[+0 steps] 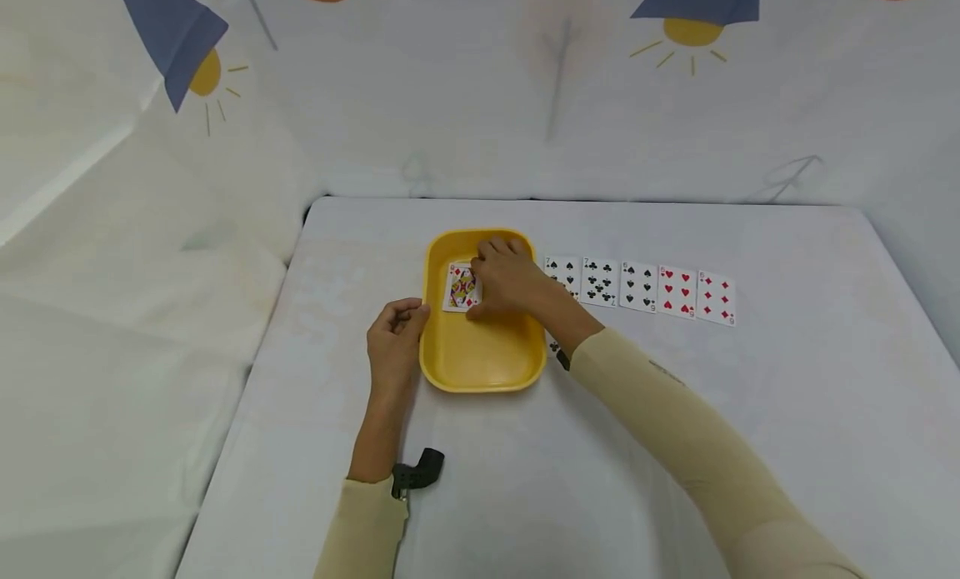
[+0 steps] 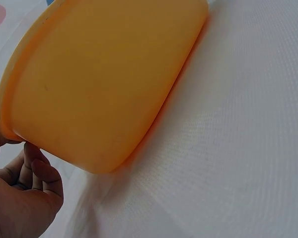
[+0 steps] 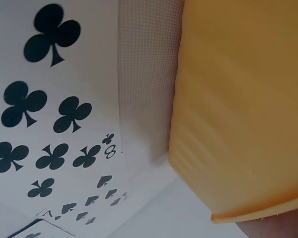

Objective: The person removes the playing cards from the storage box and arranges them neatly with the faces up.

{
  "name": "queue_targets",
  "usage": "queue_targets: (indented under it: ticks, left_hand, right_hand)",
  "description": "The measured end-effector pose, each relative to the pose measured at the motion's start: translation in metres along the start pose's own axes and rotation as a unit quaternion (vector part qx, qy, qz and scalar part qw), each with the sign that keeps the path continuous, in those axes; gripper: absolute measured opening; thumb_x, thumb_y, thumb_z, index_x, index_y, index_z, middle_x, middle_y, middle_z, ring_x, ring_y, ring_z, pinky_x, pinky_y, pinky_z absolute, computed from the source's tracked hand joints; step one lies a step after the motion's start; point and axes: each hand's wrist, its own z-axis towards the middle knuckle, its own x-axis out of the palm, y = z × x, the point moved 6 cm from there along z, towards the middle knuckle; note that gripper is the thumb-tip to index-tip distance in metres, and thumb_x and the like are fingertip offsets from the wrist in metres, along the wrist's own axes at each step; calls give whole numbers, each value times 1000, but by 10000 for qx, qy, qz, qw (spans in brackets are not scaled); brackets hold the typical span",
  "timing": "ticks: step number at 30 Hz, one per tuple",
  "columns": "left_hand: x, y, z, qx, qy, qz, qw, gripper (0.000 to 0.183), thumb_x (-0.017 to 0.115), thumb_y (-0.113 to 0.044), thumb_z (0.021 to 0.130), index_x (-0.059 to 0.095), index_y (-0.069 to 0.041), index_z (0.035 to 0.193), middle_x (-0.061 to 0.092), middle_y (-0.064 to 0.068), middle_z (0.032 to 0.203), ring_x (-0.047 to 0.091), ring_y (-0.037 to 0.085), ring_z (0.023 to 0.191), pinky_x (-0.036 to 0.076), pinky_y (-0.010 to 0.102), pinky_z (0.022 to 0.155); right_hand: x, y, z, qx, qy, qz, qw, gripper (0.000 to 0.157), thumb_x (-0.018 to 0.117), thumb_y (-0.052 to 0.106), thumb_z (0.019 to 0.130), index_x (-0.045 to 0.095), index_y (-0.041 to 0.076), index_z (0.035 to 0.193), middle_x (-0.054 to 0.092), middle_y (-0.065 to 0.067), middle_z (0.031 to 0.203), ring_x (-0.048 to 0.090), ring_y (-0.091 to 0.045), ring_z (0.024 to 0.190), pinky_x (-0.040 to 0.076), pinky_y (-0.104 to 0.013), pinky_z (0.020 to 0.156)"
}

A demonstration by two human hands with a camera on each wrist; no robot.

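Note:
My left hand (image 1: pixel 393 341) holds the left rim of a yellow plastic tray (image 1: pixel 483 375) between thumb and fingers. The left wrist view has the tray's outer wall (image 2: pixel 99 84) close up, with thumb and curled fingers (image 2: pixel 44 173) at its rim. Inside the tray, a queen of diamonds card (image 1: pixel 459 288) lies face up. My right hand (image 1: pixel 510 279) reaches over its right part, thumb near the card's lower edge, fingers bent down beyond its upper edge. I cannot tell whether the right hand grips the card, because the fingertips are hidden.
Right of the tray runs a row of face-up cards: seven of spades (image 1: pixel 555 268), seven of clubs (image 1: pixel 600 282), six of spades (image 1: pixel 638 287), six of hearts (image 1: pixel 677 291) and six of diamonds (image 1: pixel 716 297). Below it, an eight of clubs (image 3: pixel 52 114) is mostly under the right forearm in the head view.

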Motion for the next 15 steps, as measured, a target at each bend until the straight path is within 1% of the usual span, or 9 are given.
queue_targets:
  ticks: [3,10,15]
  left_hand:
    - [0,0,0,-6,-6,-4,10000,24,71,-24,94,68,-6,110,62,10,100,59,19,85,53,21,72]
    - [0,-1,-1,14,2,5,10000,23,71,-23,95,68,-6,110,63,10,100,60,18,84,54,21,72]
    - [0,-1,0,40,-2,24,10000,24,71,-24,95,68,-6,110,63,10,100,60,18,84,54,21,72]
  right_hand:
    - [0,0,2,22,36,13,10000,76,72,68,78,62,10,126,44,-8,127,33,-28,123,26,-46,106]
    - [-2,-1,3,141,130,183,9996,79,74,67,78,58,9,129,43,-11,134,31,-31,131,19,-49,114]
    - [-2,-2,5,184,169,200,9995,74,73,67,78,58,10,124,42,-10,132,31,-30,130,20,-49,113]
